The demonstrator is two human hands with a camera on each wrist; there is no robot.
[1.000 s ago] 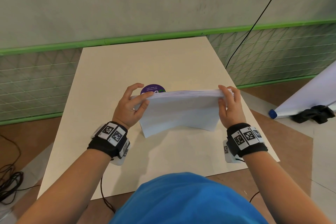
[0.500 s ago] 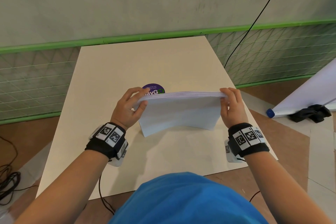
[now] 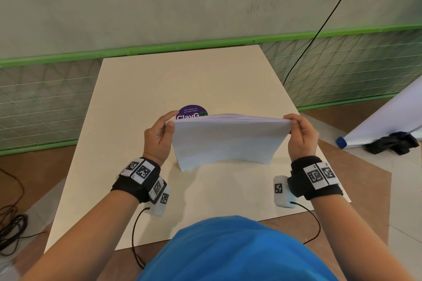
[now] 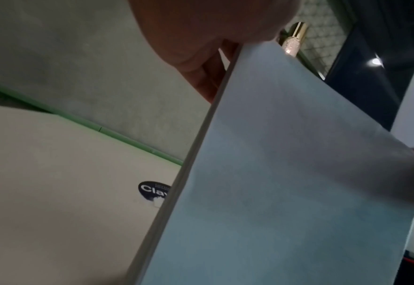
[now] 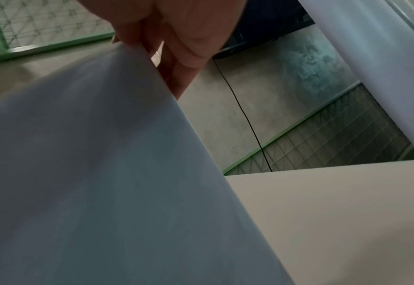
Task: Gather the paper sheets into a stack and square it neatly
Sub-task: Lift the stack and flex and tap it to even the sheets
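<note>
Gathering looks done: the white paper-sheet stack (image 3: 225, 141) stands on edge between the left hand (image 3: 157, 138) and right hand (image 3: 301, 136), each pinching a top corner (bottom edge on the beige surface (image 3: 159, 80)); squaring and laying flat remain.

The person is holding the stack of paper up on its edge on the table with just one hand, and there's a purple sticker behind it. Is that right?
Not quite. Both hands hold the stack of paper: the left hand grips one end and the right hand grips the other, as the head view shows. The rest is right: it stands on its edge on the table, with the purple sticker behind it.
</note>
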